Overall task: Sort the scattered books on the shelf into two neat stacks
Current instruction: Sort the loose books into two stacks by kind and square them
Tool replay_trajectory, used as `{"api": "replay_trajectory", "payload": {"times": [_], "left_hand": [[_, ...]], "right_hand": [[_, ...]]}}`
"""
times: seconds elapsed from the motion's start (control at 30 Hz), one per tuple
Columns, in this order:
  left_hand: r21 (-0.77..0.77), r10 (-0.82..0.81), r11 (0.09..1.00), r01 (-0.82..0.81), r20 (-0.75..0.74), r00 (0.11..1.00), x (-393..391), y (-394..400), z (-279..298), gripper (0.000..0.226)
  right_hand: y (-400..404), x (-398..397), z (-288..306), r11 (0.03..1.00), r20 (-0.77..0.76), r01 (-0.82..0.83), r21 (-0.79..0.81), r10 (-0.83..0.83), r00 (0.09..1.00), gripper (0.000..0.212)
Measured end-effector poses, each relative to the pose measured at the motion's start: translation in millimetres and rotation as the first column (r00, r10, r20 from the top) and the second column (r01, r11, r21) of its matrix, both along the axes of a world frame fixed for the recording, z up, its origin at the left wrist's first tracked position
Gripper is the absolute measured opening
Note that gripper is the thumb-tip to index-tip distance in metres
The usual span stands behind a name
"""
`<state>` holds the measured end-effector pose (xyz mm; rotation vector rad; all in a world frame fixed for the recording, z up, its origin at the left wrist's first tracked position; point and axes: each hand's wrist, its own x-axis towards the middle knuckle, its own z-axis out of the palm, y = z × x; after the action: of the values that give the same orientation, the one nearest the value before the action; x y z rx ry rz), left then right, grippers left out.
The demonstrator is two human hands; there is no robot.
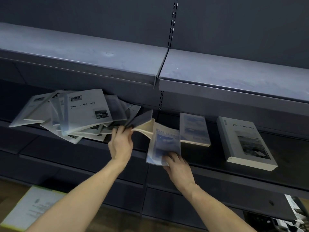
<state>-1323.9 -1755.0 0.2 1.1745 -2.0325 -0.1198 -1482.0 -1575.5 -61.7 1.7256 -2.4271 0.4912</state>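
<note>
Your left hand (121, 142) reaches to the near edge of the scattered heap of pale grey paperback books (78, 114), fingers curled around the corner of a dark-covered book (142, 118) at the heap's right end; that book is lifted and tilted, its cream page block showing. Your right hand (177, 166) grips the near end of a blue-covered paperback book (164, 144), thumb on top, holding it out over the front edge of the dark metal shelf (209, 158). The picture is blurred there, so you cannot read exactly how the two books meet; they appear to touch or overlap around the middle.

Just beside the blue book, to its right, sits the short stack of blue-covered books (194, 129), and further right, well apart, the taller stack of grey photo-cover books (245, 143). The heap is still large, so the sorting looks only partly done.

To do this step well, match each cover before you let go: the blue one likely belongs on the nearer stack. Lay it flat, spine turned the same way as those below, and square its edges with your fingertips. Keep the dark book supported underneath so the loose page block does not fan open, and draw it out slowly so the heap's overhanging books do not slide off the shelf.
</note>
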Motion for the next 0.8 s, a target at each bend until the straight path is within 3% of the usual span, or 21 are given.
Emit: {"api": "replay_trajectory", "payload": {"times": [0.23, 0.5, 0.6, 0.73, 0.8], "left_hand": [[0.036, 0.021, 0.999, -0.018, -0.068, 0.997, 2, 7, -7, 0.017], [0.209, 0.087, 0.977, -0.036, -0.239, 0.967, 1, 28, -5, 0.033], [0.182, -0.041, 0.982, 0.055, -0.081, 0.996, -1, 32, -10, 0.041], [0.107, -0.282, 0.959, 0.262, 0.275, 0.919, -1, 46, -50, 0.056], [0.168, -0.35, 0.934, 0.317, 0.241, 0.905, 3, 51, -62, 0.048]], "right_hand": [[0, -2, -3, 0.999, 0.018, -0.022, -0.034, 0.022, 1.0, 0.032], [-9, -6, 1, 0.994, 0.026, -0.108, -0.013, 0.109, 0.994, 0.037], [-15, -4, 2, 0.997, 0.177, -0.07, -0.037, 0.076, 0.981, 0.05], [-14, 2, 5, 0.979, 0.432, 0.169, -0.118, -0.102, 0.896, 0.11], [-14, 1, 5, 0.98, 0.428, 0.172, -0.102, -0.113, 0.897, 0.119]]}}
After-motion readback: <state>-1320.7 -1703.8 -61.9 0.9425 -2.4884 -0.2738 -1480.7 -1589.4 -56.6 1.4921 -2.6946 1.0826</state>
